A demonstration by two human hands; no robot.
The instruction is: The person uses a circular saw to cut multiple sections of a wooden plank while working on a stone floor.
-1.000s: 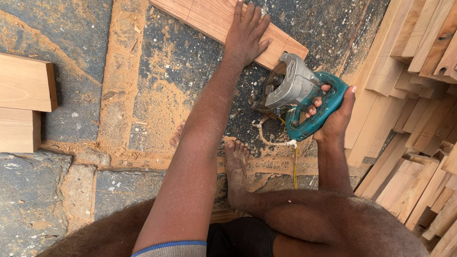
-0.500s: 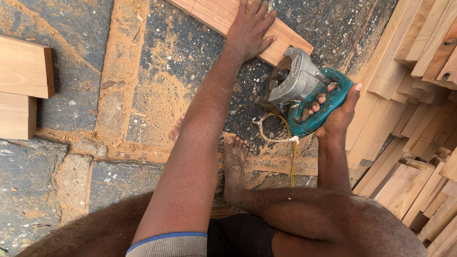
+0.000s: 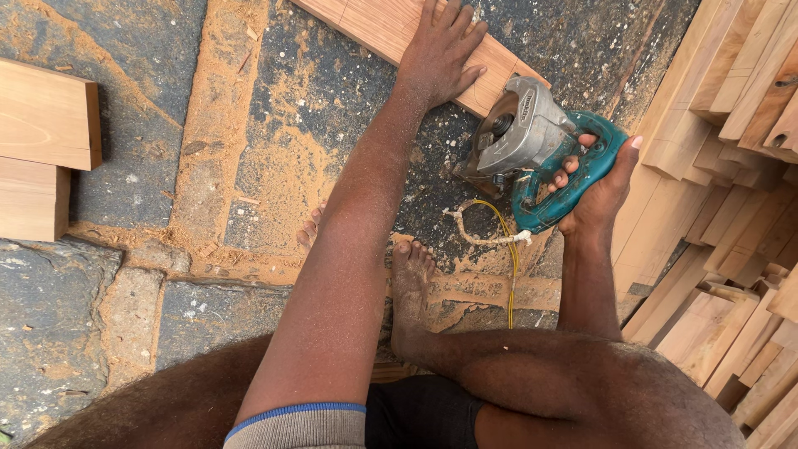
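Observation:
A light wooden plank (image 3: 378, 29) lies slanted on the stone ground at the top of the view. My left hand (image 3: 440, 50) rests flat on its near end, fingers spread. Just right of that end sits a hand-held circular saw (image 3: 532, 137) with a grey metal body and teal handle. My right hand (image 3: 598, 183) is wrapped around that teal handle. A yellow and white cord (image 3: 499, 241) trails from the saw down toward my bare foot (image 3: 409, 291).
A heap of cut wooden boards (image 3: 731, 166) fills the right side. Two thick wooden blocks (image 3: 41, 141) lie at the left edge. Sawdust covers the dark stone slabs (image 3: 274, 166). My bent legs take up the bottom of the view.
The saw in my right hand has shifted up and slightly right, closer to the plank's end. My left hand stays pressed on the plank.

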